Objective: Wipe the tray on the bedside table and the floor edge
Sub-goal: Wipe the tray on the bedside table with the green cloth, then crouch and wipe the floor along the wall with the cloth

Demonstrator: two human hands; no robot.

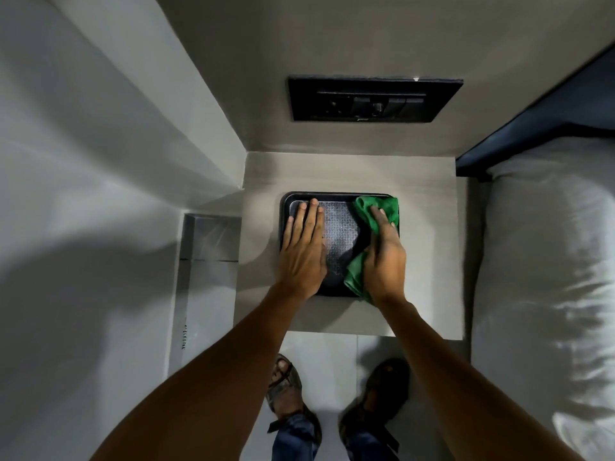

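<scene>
Left hand [304, 251] flat, steadying tray [341, 234] on desk [349, 174]; right hand [382, 257] clutching green cloth [379, 207], mid-wipe. Floor edge prob. not yet done.

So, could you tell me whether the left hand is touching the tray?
Touching. The head view shows the left hand lying flat on the tray, its fingers spread across the patterned surface.

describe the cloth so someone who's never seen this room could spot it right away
Left of the white bed stands a grey bedside table carrying a black tray. The cloth lies on the tray's right side, pressed under the right hand. It is crumpled and the only bright green thing in view.
</scene>
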